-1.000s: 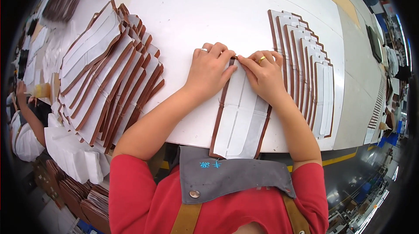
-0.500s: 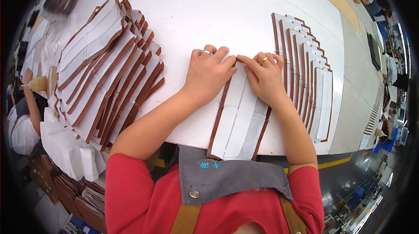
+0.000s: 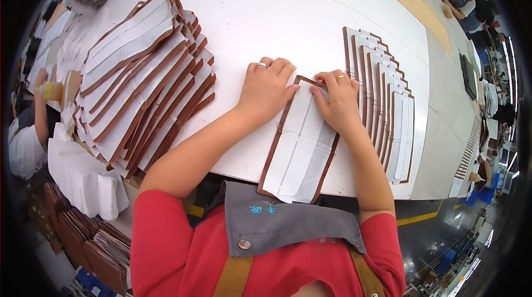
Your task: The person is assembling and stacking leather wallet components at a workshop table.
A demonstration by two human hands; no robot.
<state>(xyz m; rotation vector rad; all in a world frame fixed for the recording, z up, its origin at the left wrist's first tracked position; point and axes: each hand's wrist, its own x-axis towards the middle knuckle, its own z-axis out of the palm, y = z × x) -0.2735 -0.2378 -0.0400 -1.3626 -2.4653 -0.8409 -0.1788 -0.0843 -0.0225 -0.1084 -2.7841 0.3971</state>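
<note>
In front of me, a long white panel with brown edging (image 3: 299,142) lies on the white table, its near end reaching the table's front edge against my apron. My left hand (image 3: 267,87) rests at the panel's far left corner, fingers bent and thumb touching the brown edge. At the far right corner my right hand (image 3: 338,99) pinches the top edging between thumb and fingers. Along the far end, the brown strip shows between the two hands. What lies under my left fingers, if anything, is hidden.
A tall fanned heap of similar brown-edged panels (image 3: 147,75) stands at the left. To the right, several more lie overlapped in a row (image 3: 403,136). White sheets (image 3: 83,180) hang at the table's left edge. Other people work at the far left and far right.
My right hand has slid right, away from the left hand, along the panel's far edge to its right corner. The left thumb has drawn back slightly, uncovering the far left corner.
</note>
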